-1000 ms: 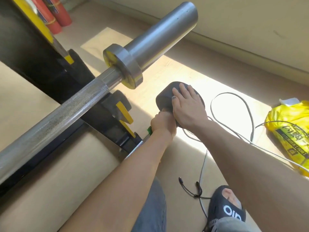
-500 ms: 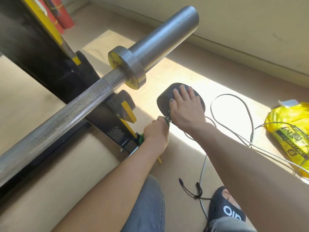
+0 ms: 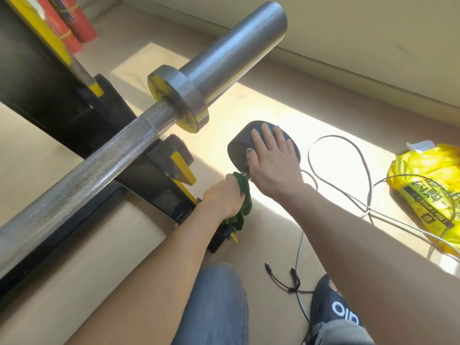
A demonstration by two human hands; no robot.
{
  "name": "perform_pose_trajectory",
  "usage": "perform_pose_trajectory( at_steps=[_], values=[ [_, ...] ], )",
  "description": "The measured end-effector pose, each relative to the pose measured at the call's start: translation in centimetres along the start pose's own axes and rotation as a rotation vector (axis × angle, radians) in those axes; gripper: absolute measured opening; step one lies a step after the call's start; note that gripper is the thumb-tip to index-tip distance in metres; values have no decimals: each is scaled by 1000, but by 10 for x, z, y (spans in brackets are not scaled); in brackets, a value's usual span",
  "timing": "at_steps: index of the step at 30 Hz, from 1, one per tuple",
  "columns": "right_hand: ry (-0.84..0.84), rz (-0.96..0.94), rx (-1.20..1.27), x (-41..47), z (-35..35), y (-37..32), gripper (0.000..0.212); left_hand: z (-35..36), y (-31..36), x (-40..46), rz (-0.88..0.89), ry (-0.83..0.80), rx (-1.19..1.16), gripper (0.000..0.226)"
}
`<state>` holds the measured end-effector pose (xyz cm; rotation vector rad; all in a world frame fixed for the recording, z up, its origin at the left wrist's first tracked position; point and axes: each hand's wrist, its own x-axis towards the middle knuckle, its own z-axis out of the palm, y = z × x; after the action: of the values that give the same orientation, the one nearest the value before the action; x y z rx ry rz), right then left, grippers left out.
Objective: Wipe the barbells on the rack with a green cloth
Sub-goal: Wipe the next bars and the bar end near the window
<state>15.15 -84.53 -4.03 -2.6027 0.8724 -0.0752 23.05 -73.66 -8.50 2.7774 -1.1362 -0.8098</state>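
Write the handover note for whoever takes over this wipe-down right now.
Left hand: grips the green cloth around the lower bar's shaft, next to its dark end weight.
Right hand: fingers flat on that weight, steadying it.
Lower bar sits low on the rack; the big barbell rests above it.
Done: cannot tell how much is already wiped.
Left: finish the lower shaft, then wipe the big barbell's knurl and sleeve if not yet done.

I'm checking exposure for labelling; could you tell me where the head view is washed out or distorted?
Head view: sun patch on the floor nearly blown out beyond the right hand; green cloth in the left hand stays readable; wide-angle lens makes the near barbell loom large.
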Motion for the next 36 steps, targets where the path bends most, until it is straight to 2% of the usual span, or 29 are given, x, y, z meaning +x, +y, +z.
perform_pose_trajectory(
  at_steps=[6,14,19,25,30,33,36],
  values=[
    [25,5,-2,0,5,1,58,3,10,0,-37,80,80,28],
    [2,29,-27,2,2,0,59,7,8,0,6,148,77,28],
    [56,25,-38,0,12,2,60,9,8,2,-6,179,68,25],
    [215,14,-28,5,29,4,62,11,13,3,-45,263,108,21],
    [221,-10,-24,5,29,10,62,13,21,-12,-98,250,119,35],
    [234,-23,-28,5,31,13,63,17,21,-25,-74,263,196,49],
    [243,-27,-18,5,31,13,63,18,13,-46,-18,308,176,50]
  ],
)
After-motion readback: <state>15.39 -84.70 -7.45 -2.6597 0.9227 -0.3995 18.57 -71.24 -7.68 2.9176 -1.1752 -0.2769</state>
